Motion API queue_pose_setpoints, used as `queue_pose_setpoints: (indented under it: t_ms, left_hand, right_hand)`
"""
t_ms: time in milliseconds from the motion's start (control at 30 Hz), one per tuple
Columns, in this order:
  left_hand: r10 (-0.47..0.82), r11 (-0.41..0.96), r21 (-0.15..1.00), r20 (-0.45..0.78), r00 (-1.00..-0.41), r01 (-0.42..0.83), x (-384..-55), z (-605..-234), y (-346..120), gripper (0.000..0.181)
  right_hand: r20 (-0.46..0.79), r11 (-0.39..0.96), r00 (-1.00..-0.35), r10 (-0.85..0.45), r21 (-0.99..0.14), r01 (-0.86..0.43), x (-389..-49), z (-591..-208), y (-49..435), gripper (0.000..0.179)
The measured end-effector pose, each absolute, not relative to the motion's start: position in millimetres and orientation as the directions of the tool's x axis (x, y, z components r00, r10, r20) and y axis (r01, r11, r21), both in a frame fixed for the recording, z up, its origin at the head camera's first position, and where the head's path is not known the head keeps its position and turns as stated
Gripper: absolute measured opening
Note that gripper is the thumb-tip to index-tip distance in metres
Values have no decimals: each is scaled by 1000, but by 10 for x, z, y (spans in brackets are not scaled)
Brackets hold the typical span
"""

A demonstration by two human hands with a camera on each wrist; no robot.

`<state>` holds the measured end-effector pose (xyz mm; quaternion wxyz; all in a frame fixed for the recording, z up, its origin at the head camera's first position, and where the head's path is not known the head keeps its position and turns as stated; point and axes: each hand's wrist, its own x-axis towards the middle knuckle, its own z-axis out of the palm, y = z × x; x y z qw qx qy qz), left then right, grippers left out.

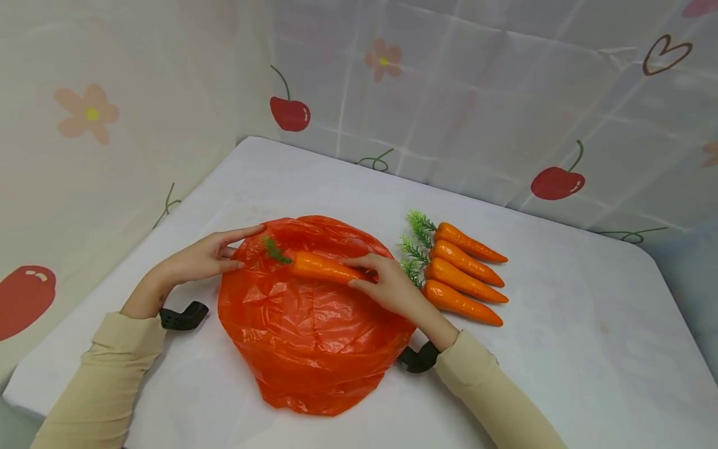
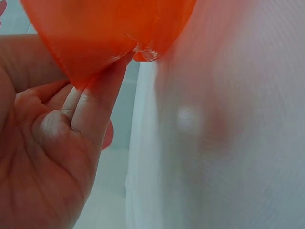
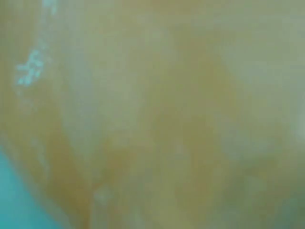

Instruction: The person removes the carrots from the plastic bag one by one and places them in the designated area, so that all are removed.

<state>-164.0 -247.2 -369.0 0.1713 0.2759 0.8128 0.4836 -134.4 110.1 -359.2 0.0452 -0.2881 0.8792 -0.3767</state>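
A red-orange plastic bag (image 1: 314, 349) lies spread on the white table. At its upper left rim, my left hand (image 1: 204, 257) grips the plastic; in the left wrist view the bag (image 2: 114, 33) covers some of the fingertips of that hand (image 2: 57, 133). My right hand (image 1: 389, 287) holds a carrot (image 1: 322, 267) by its narrow end, over the bag. The carrot's green top points left, towards my left hand. Blurred orange plastic (image 3: 152, 114) fills most of the right wrist view, so the right fingers are hidden there.
Several more carrots (image 1: 465, 268) lie in a row right of the bag, green tops to the left. Black wrist devices show at the left wrist (image 1: 184, 316) and right wrist (image 1: 417, 358). Printed curtains (image 1: 449, 93) stand behind the white table (image 1: 589, 349).
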Motion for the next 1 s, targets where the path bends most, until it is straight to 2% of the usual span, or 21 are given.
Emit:
queue_pose_setpoints:
  t_ms: [233, 500, 767, 1000]
  left_hand:
    - [605, 390, 884, -36, -795, 257, -1629, -3670, -2463, 65]
    - [605, 391, 885, -39, -795, 253, -1641, -3679, -2477, 67]
    - [608, 387, 887, -41, -793, 251, -1648, -3688, -2485, 67]
    - [602, 391, 888, -46, -797, 244, -1649, -3700, -2489, 67]
  right_hand:
    - [138, 518, -851, -508, -740, -429, -1208, -3497, 1373, 35]
    - [85, 478, -912, -402, -830, -288, -1039, -3442, 1757, 36]
    - [67, 498, -944, -324, -836, -230, -873, -3433, 2183, 38]
    - [106, 552, -958, -265, -798, -241, -724, -3423, 2530, 37]
